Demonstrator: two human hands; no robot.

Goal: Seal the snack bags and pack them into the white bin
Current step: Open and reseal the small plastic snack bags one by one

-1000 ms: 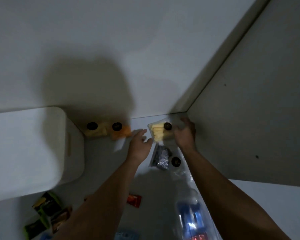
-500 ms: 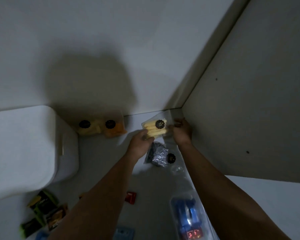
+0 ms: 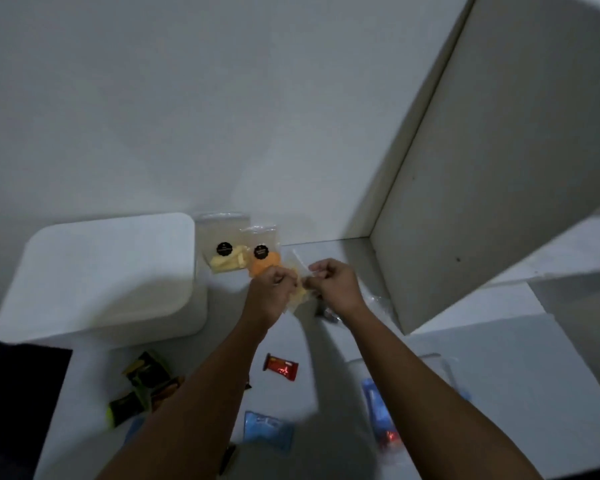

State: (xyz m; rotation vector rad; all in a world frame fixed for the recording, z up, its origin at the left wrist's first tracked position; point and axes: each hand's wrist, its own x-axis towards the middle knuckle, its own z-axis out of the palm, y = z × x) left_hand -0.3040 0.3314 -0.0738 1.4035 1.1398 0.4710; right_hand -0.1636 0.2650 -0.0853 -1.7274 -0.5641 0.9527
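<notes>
**Both hands on the clear snack bag, centre frame**

I see the left hand [image 3: 272, 289] and right hand [image 3: 333, 284] curled tight, each pinching the thin, glossy plastic of one clear snack bag [image 3: 299, 292] held between them above the white tabletop [image 3: 499, 393]. Pale yellow, stick-shaped pieces show through the film; whether the bag's mouth is sealed I cannot tell.

White bin [image 3: 101, 275], left of centre — matte, rounded corners, a flat lid on top. Just right of it, two more flat clear pouches stand against the wall, each with a round black sticker: one with yellow pieces [image 3: 226, 259], one with an orange disc [image 3: 262, 263], overlapping.

Lower frame — a crinkly red wrapper [image 3: 280, 366], a soft blue packet [image 3: 268, 429], dark green-edged wrappers [image 3: 142, 382] at lower left.
</notes>
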